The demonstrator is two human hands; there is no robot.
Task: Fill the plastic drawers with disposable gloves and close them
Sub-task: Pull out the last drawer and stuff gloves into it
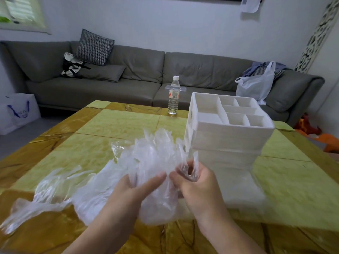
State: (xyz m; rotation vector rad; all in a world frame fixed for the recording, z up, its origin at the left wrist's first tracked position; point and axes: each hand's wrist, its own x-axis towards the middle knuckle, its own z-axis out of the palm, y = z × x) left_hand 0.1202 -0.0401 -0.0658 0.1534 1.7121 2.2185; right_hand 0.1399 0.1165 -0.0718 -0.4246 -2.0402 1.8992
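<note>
Both hands meet low in the middle of the view over a yellow-green marbled table [117, 121], forearms reaching in from the bottom edge. Left hand [132, 195] lies palm partly up, fingers curled under and thumb pressed on top of a bunch of clear disposable gloves [146, 162], gripping the thin film. Right hand [198, 184] faces it, thumb tip nearly touching the left thumb, its fingers curled and pinching a crumpled piece of the same film, which pokes up between the fingers. More gloves trail away to the left of the left hand, spread flat and wrinkled across the table toward its near left corner. Just beyond and to the right of the right hand stands a white plastic drawer unit [227, 138], its open top split into several compartments; its lowest drawer looks pulled out toward the right hand, though motion blur makes that hard to judge. Farther beyond the hands, near the table's far edge, stands a clear water bottle [173, 96] with a white cap and a red-and-white label too small to read. Behind it runs a grey sofa [143, 70] with a checked cushion and a white plastic bag [256, 85]. Far to the left, on the floor, sits a white shopping bag [18, 112] with blue handles and blue lettering that cannot be made out.
</note>
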